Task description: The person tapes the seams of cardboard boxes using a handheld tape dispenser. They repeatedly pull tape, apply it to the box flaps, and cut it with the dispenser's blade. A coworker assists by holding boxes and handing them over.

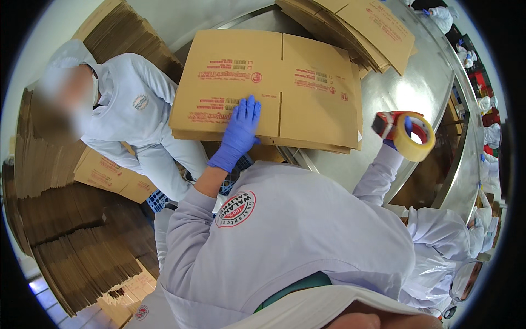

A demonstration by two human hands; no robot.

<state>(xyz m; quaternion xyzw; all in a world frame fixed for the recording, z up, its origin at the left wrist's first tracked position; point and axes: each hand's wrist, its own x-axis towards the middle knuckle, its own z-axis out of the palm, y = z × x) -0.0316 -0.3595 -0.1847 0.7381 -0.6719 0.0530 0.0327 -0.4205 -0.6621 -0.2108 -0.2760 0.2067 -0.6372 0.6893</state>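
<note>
My left hand [239, 131], in a blue glove, lies flat with fingers stretched out on the top sheet of a stack of flattened brown cardboard boxes [312, 115]. The sheet has red print and slots cut along its fold lines. Off the stack's right side, my right hand [390, 144] is closed round a red tape dispenser [385, 125], holding it up over the metal table. A wide roll of yellowish clear tape [422, 149] sits on the dispenser and hides most of that hand, so only bits of blue glove show.
A shiny metal table [424, 90] carries more flattened boxes [378, 33] at its far side. To my left sits a co-worker in white [137, 104], among tall piles of folded cardboard [82, 263]. A blue crate [158, 200] stands low nearby. Other workers in white line the right.
</note>
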